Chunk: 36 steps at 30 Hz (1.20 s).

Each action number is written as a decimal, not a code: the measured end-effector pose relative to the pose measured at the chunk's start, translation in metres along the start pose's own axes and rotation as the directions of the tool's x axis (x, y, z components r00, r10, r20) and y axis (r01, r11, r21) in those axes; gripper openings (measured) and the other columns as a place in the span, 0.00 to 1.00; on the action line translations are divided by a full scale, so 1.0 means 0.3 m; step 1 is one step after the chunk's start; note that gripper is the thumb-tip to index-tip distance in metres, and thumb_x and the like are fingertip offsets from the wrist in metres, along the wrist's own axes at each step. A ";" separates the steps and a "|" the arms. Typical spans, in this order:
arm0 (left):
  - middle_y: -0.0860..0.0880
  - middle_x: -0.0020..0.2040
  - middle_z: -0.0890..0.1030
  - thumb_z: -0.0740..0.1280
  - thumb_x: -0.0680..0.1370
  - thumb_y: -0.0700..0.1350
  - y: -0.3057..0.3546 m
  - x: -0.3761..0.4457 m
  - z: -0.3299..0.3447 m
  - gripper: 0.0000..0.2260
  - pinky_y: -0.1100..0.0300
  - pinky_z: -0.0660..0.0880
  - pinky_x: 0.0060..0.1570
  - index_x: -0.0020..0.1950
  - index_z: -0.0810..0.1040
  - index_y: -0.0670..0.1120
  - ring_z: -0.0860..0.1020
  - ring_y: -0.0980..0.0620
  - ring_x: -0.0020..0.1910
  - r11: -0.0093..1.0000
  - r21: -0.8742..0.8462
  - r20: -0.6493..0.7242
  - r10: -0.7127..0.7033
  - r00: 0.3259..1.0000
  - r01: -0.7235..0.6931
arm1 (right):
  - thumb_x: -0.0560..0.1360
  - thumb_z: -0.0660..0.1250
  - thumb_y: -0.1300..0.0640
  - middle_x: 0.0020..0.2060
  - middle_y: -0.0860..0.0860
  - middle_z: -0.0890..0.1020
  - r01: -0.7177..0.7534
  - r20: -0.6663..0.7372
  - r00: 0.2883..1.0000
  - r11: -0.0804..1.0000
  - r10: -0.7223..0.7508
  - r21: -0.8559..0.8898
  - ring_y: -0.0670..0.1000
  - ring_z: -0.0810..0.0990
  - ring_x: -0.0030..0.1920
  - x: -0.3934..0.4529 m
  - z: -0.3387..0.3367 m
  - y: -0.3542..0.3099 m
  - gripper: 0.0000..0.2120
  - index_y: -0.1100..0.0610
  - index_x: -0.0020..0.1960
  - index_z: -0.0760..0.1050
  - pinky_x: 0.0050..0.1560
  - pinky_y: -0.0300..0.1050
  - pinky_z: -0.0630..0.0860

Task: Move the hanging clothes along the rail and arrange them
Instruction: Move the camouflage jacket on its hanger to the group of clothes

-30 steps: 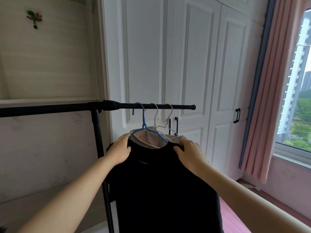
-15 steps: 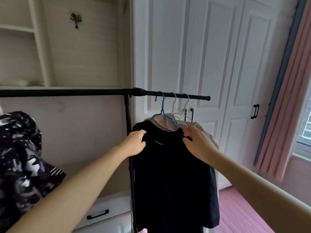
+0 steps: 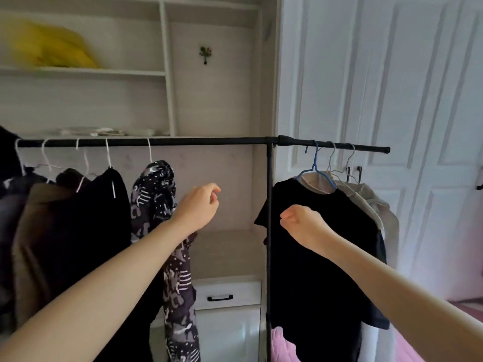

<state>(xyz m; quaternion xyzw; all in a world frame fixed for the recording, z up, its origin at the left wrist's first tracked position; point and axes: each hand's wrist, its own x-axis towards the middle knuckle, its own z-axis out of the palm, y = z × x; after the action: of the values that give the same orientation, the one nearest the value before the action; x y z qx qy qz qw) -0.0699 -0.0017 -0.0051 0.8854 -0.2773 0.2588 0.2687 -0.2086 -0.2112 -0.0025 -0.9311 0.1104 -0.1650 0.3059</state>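
Observation:
A black rail (image 3: 203, 141) runs across the view at chest height, held by a black upright post (image 3: 269, 231). Right of the post a black T-shirt (image 3: 321, 257) hangs on a blue hanger (image 3: 315, 168), with beige garments (image 3: 376, 205) behind it. Left of the post hang a black-and-white patterned garment (image 3: 156, 202) and several dark clothes (image 3: 78, 218) on white hangers. My left hand (image 3: 200, 206) hovers loosely curled beside the patterned garment, holding nothing. My right hand (image 3: 304, 222) is a closed fist in front of the black T-shirt, gripping nothing.
White shelves (image 3: 167, 74) stand behind the rail, with a yellow bundle (image 3: 52, 48) on the upper left one. A drawer (image 3: 224, 296) with a black handle sits low behind the post. White wardrobe doors (image 3: 392, 87) fill the right. Pink fabric (image 3: 282, 346) lies low near the post.
Both hands have let go of the black T-shirt's shoulders and drawn back. My view has swung left, so the clothes on the left stretch of rail now show.

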 end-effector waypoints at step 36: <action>0.44 0.58 0.81 0.61 0.81 0.44 -0.865 0.364 -0.149 0.13 0.51 0.73 0.61 0.64 0.75 0.42 0.78 0.48 0.58 0.909 -0.383 0.167 -0.110 0.980 0.167 | 0.77 0.62 0.57 0.44 0.57 0.79 0.058 0.149 0.987 0.998 -0.055 -0.020 0.58 0.79 0.45 0.556 0.702 -0.672 0.10 0.64 0.50 0.74 0.47 0.50 0.77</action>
<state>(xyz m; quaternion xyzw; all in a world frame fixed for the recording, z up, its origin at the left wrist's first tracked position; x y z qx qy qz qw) 0.1576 0.1697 0.0073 0.8465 -0.2786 0.1145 0.4389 0.0452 0.0089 0.0000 -0.9472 0.0629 -0.1028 0.2972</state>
